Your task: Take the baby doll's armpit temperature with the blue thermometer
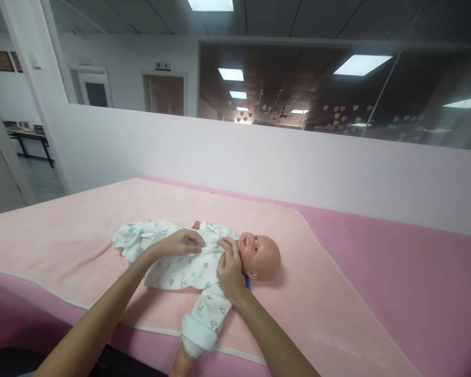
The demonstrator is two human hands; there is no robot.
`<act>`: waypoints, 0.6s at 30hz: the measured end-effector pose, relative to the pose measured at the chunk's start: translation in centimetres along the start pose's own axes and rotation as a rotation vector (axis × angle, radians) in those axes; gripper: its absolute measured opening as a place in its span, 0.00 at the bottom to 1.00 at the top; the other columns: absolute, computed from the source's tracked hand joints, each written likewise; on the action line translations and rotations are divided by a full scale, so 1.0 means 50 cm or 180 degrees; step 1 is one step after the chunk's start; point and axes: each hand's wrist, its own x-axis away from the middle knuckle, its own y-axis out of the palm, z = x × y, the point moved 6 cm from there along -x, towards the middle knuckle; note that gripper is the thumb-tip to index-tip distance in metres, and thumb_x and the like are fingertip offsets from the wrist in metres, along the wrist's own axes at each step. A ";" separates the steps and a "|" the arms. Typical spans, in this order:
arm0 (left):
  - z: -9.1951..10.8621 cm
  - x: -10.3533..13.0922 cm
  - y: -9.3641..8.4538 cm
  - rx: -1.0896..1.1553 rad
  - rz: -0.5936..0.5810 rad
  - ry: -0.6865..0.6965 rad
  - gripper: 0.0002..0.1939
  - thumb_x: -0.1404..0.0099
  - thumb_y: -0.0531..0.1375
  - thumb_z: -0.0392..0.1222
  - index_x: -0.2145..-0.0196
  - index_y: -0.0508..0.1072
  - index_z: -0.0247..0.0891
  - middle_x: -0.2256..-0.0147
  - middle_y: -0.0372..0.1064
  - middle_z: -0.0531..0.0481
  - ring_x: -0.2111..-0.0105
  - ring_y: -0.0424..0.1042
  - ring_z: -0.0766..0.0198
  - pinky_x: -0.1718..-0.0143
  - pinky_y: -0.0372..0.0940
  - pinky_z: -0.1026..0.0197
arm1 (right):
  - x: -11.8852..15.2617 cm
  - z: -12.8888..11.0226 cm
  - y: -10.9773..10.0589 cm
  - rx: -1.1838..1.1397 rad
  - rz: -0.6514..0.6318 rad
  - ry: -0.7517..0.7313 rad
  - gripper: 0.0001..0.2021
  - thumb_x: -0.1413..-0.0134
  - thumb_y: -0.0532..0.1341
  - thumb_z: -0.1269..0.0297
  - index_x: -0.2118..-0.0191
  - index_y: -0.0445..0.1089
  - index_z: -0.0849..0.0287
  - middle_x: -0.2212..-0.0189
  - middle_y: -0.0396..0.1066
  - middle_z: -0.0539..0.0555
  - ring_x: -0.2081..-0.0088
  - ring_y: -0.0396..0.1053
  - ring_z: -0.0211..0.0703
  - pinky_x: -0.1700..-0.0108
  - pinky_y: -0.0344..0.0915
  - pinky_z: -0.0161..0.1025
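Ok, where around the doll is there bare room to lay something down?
The peach blanket looks bare right of the doll's head and left of the bunched cloth, as does the pink surface near the wall at right. It is crowded at the doll's chest, around the left hand and right hand.

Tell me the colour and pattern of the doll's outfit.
The outfit is white with small scattered prints, some of them green; it shows best in the head view.
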 end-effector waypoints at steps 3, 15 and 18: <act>-0.001 0.000 0.006 0.0115 -0.0044 0.0118 0.12 0.46 0.61 0.45 0.64 0.76 0.40 0.61 0.71 0.48 0.60 0.68 0.58 0.59 0.62 0.62 | -0.002 -0.006 0.006 0.0065 -0.0157 -0.0136 0.23 0.56 0.45 0.83 0.56 0.63 0.59 0.57 0.62 0.58 0.53 0.61 0.42 0.52 0.62 0.40; -0.034 0.014 0.027 0.0889 0.0391 0.0234 0.07 0.45 0.60 0.42 0.71 0.70 0.36 0.68 0.66 0.49 0.65 0.65 0.62 0.62 0.60 0.62 | -0.009 -0.041 0.048 0.0596 -0.0828 -0.0658 0.05 0.51 0.52 0.72 0.67 0.63 0.59 0.68 0.63 0.54 0.64 0.60 0.43 0.61 0.59 0.40; -0.039 0.019 0.030 0.0874 0.0529 0.0051 0.09 0.44 0.58 0.45 0.70 0.69 0.36 0.71 0.65 0.51 0.69 0.63 0.64 0.66 0.59 0.63 | -0.009 -0.038 0.055 0.0703 -0.0811 -0.0673 0.03 0.48 0.53 0.70 0.67 0.63 0.59 0.69 0.63 0.54 0.66 0.59 0.42 0.62 0.58 0.39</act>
